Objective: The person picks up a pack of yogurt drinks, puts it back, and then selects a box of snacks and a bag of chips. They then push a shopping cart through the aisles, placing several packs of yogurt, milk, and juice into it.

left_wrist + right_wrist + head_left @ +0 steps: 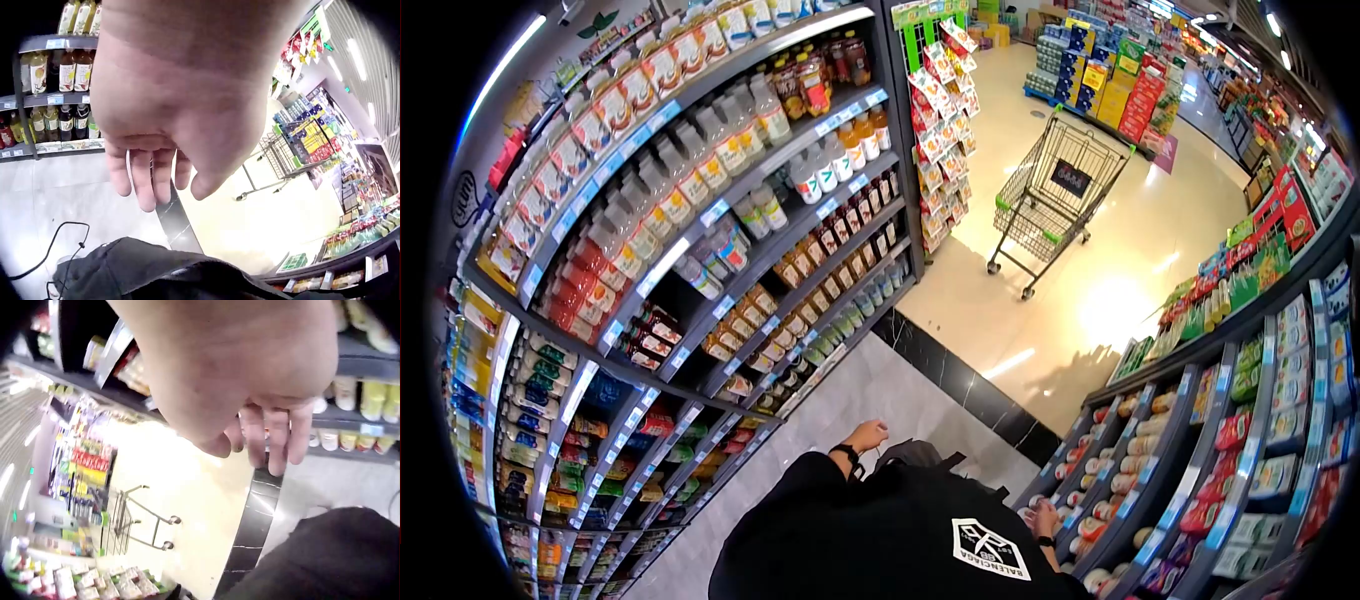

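Note:
My left hand point(867, 436) hangs in front of my body over the grey tiled floor, holding nothing. In the left wrist view its fingers point(145, 187) are loosely bent and nothing is between them. The right hand point(1043, 517) is low at my other side, beside the right-hand shelves point(1165, 440). Its fingers point(276, 440) hang relaxed and bare in the right wrist view. Ahead, past a black floor strip point(960, 375), stands a metal shopping cart point(1068, 177) with green corners, apart from both hands.
Tall shelves of bottled drinks point(690, 185) line the left side. Small packets hang on a rack point(945, 125) at their end. Stacked boxes point(1138, 105) stand beyond the cart. Pale glossy floor point(960, 290) surrounds the cart.

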{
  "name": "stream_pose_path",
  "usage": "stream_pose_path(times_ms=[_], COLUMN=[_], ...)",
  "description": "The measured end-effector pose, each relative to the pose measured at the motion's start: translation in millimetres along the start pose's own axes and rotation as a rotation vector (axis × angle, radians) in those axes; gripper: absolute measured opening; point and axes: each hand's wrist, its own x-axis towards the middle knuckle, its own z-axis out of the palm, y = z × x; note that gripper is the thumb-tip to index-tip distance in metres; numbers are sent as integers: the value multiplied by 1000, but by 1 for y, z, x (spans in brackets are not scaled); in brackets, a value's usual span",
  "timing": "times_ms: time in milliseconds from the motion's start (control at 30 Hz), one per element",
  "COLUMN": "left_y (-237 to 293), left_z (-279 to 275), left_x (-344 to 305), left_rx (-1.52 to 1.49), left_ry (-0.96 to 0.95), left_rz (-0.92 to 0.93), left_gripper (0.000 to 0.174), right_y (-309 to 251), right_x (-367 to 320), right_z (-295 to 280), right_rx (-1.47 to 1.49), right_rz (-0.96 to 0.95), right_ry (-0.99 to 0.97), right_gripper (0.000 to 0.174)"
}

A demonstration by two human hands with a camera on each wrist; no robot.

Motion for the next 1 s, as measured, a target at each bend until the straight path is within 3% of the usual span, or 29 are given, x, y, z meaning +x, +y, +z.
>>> stream_pose_path(times_ms=[100,167,267,300,367,433,467,500,567,700,733,767,833,900,1000], left_y=[27,34,39,43,50,52,77,76,94,179,192,203,212,213,215], left_z=[2,2,15,18,22,34,28,31,20,-29,-37,-44,-51,-46,-26], left_x=[2,18,53,68,111,151,163,187,230,265,272,276,278,280,256], left_rx=[-73,-90,-138,-152,-191,-286,-248,-364,-306,-351,-435,-519,-545,-576,-605], left_ry=[47,51,80,66,45,31,47,64,84,353,369,386,429,503,582], left_rz=[-44,-109,-149,-182,-197,-187,-220,-209,-170,-38,-52,-66,-87,-111,-253], left_gripper=[41,40,40,40,38,36,35,36,37,35,34,34,34,34,36], right_y=[-68,-104,-179,-202,-238,-257,-238,-260,-314,-376,-388,-393,-441,-477,-518], right_x=[70,135,160,157,159,181,246,239,205,254,285,313,297,317,364], right_z=[28,42,96,108,153,167,147,151,176,191,188,186,227,263,319], right_rx=[-136,-74,-69,111,-190,-233,-216,-219,-483,-449,-268,-450,-531,-598,-776], right_rz=[-112,-93,-143,-101,-121,-41,25,102,57,32,146,44,27,78,-43], right_ry=[-6,-119,-186,-321,-178,-312,-456,-492,-344,-229,-357,-264,-191,-211,-278], right_gripper=[16,20,29,35,37,34,31,29,30,23,21,27,33,36,33])
